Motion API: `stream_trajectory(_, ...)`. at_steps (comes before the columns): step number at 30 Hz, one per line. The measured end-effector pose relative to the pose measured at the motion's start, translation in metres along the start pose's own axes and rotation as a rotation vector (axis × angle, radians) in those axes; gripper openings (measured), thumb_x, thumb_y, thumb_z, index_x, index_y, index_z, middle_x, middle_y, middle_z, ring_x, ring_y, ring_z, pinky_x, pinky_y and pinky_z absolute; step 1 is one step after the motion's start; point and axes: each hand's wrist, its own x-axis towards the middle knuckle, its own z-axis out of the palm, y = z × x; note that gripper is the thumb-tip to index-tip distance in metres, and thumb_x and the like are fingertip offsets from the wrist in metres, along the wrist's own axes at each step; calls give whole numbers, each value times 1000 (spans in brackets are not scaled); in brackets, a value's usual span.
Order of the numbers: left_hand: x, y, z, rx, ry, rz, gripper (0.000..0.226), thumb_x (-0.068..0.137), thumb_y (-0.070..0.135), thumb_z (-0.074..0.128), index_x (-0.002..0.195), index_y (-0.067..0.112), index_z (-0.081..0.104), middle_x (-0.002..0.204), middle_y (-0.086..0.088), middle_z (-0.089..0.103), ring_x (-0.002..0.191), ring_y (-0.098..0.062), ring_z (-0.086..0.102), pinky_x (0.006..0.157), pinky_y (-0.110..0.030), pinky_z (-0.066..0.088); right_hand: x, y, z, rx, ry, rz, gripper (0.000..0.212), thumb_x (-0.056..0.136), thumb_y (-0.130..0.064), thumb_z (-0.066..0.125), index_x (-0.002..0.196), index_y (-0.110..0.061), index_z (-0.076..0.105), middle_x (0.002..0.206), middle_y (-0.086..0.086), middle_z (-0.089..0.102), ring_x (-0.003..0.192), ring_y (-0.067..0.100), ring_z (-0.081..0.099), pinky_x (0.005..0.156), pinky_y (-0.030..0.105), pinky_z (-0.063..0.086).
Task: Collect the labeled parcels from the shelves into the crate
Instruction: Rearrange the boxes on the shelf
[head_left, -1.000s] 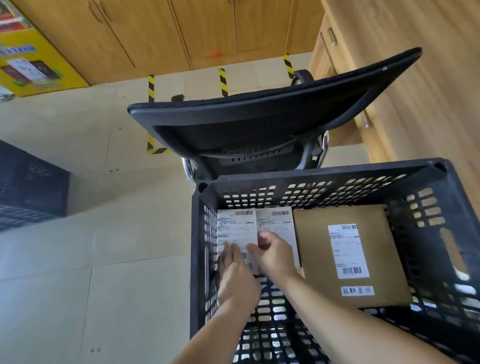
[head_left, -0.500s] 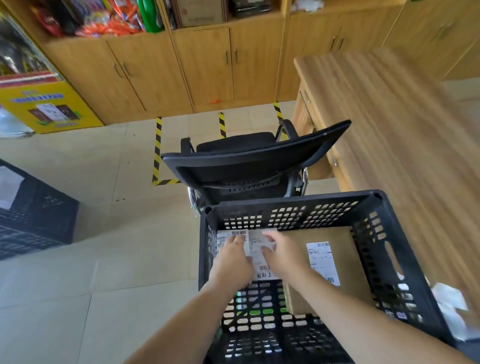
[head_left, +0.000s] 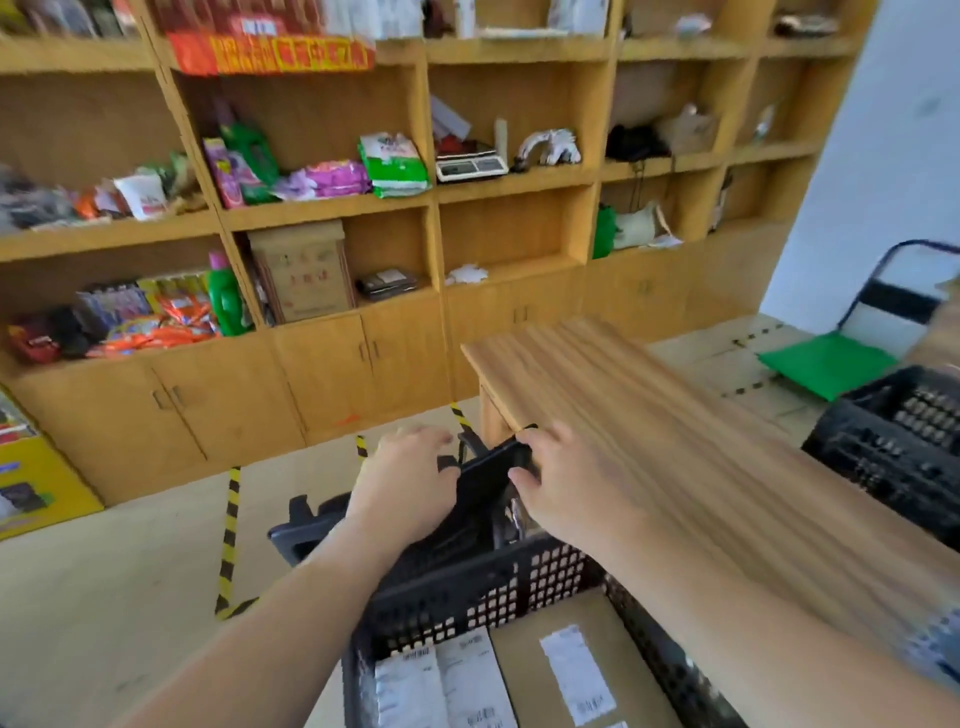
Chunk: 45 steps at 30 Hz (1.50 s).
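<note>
Nearest, the black crate holds the collected parcels. Two small white-labelled parcels lie side by side at its left, and just beside them is a brown box with a white shipping label. Barcodes show on the labels, but the print is too blurred to read.

Above the crate's far wall, the left hand and right hand are raised and apart, fingers loosely spread and gripping nothing. Between them shows the top of a black chair. With the blur, the right fingertips may or may not be brushing it.

A wooden desk runs along the right. Beyond stand the shelves, bearing a carton with illegible red characters, a scale and a red banner whose yellow writing is smeared.
</note>
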Motion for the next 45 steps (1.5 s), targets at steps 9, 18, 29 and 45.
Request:
stream_trajectory(9,1,141,-12,-68,-38,578,39,96,44,58,133,32,61,134,7,58,125,-19,53,102,-38,49,-124,46,-108,-137,352,496,50,102,-47,50,148,-28,48,145,-3,48,132,23,48,109,42,44)
stream_trajectory(18,-204,365,15,-306,-287,1263,39,93,39,64,131,30,63,129,5,61,106,-24,65,89,-44,55,-434,55,-184,-353,662,1140,50,99,-45,55,146,-29,50,145,-5,49,134,22,46,110,37,39)
stream_trajectory(29,-674,488,8,-569,-669,2027,41,96,38,63,136,30,57,136,10,57,126,-16,52,104,-42,46,-867,-114,-185,-562,931,2014,48,99,-45,53,145,-34,49,142,-7,51,133,22,47,109,42,43)
stream_trajectory(45,-1043,510,4,-548,-903,2512,50,96,42,62,143,29,51,145,9,52,133,-16,49,107,-40,46,-1119,-227,-163,-562,1077,2513,55,97,-46,58,149,-33,45,146,-12,46,133,16,46,106,33,45)
